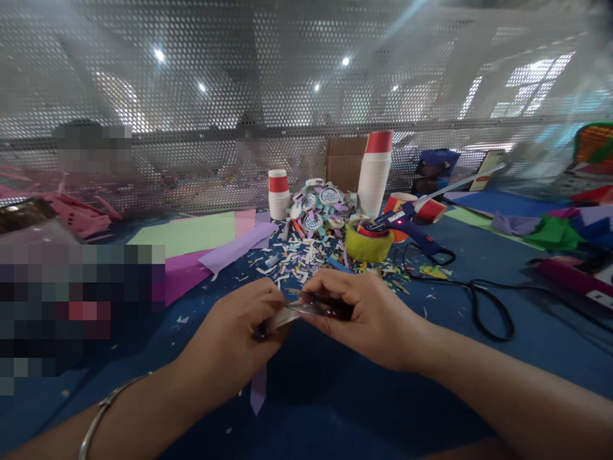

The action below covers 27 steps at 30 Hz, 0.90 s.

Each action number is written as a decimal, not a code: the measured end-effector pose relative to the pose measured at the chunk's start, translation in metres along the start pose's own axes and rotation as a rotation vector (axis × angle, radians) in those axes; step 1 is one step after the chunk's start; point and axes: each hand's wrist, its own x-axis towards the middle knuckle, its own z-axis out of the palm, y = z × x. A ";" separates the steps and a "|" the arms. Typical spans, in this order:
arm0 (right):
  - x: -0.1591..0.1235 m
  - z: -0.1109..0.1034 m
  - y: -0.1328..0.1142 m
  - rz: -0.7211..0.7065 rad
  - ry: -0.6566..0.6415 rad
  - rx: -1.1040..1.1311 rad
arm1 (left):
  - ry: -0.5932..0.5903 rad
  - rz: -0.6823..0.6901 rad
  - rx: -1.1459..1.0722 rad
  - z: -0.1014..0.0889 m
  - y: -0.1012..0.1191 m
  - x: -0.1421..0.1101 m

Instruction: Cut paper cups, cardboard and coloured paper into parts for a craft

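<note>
My right hand (378, 316) is closed on a pair of scissors (310, 309), blades pointing left toward my other hand. Between the fingers of my left hand (225, 338) is a pale piece of paper (282, 318), close against the blades. Whether the blades are cutting it cannot be made out. Below my left hand hangs a purple paper strip (258, 390) with a pointed end; its upper part is hidden by the hand. Both hands are just above the blue tablecloth (335, 396), in front of a litter of paper scraps (306, 255).
A blue glue gun (412, 227) rests on a yellow tape roll (368, 246), its black cord (472, 300) looping right. Behind are stacked paper cups (375, 176), a shorter cup stack (278, 198) and a heap of decorated pieces (313, 220). Coloured sheets (191, 230) lie left. A perforated metal screen (287, 70) closes the back.
</note>
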 end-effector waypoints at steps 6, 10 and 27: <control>0.001 -0.001 -0.002 0.064 -0.089 -0.018 | -0.049 0.126 0.155 0.001 -0.005 0.001; 0.003 -0.002 -0.002 0.077 -0.099 0.012 | -0.041 0.136 0.142 0.000 -0.005 0.002; 0.004 -0.004 0.002 0.138 -0.066 0.258 | 0.002 -0.053 0.135 -0.002 -0.002 0.001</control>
